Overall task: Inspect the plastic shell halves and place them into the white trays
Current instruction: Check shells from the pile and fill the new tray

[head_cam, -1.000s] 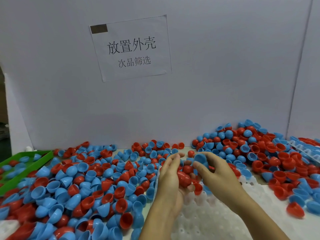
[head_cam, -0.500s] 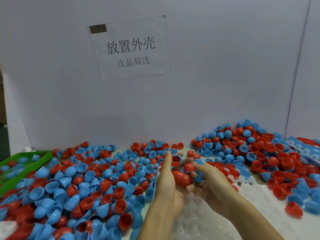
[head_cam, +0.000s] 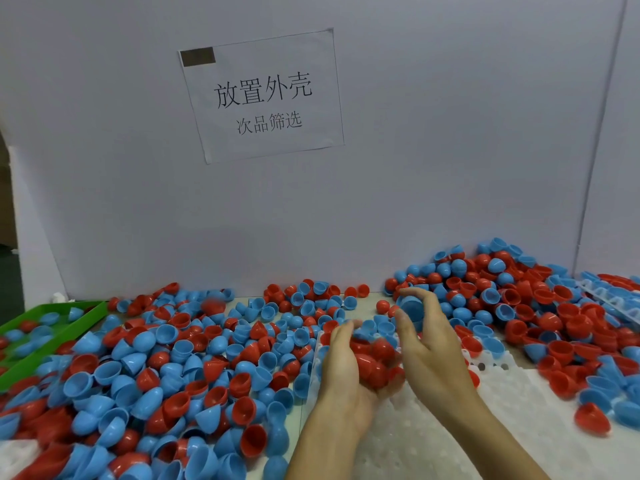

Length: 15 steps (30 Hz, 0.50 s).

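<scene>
While left hand cups several red plastic shell halves | right hand pinches blue plastic shell half | risk — overfull palm spills onto white dimpled tray uninspected

Bench top: pale surface, mostly buried.
Loose red and blue shell halves heaped left and right; white tray front-centre, second tray far right; green bin at left edge.
</scene>
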Tool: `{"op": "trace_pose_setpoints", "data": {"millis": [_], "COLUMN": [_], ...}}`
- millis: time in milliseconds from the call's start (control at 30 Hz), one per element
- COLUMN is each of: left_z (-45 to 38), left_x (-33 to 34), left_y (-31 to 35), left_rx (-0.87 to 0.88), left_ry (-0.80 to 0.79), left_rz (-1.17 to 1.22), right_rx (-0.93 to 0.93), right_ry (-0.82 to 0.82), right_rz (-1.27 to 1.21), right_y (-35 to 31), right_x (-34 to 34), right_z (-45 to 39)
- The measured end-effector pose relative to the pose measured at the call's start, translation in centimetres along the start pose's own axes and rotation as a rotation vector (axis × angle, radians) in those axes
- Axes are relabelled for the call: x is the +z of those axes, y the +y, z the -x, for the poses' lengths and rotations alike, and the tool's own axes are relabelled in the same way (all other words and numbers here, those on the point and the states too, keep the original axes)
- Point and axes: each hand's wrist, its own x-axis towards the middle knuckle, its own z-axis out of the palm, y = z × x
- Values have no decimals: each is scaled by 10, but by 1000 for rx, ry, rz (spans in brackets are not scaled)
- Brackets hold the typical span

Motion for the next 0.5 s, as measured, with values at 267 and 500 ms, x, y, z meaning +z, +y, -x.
{"op": "trace_pose_setpoints", "data": {"millis": [267, 500], "left_z": [10, 8], "left_x": [5, 2], "left_y": [-8, -3], "left_rx": [-147, -107], "left_ry": [-231, -182], "left_rz": [214, 384], "right_rx": [-213, -232], "right_ry": [-441, -251], "right_rz": [398, 272], "right_y": [-1, 2], "right_x": [-8, -29], "right_z": [7, -5]}}
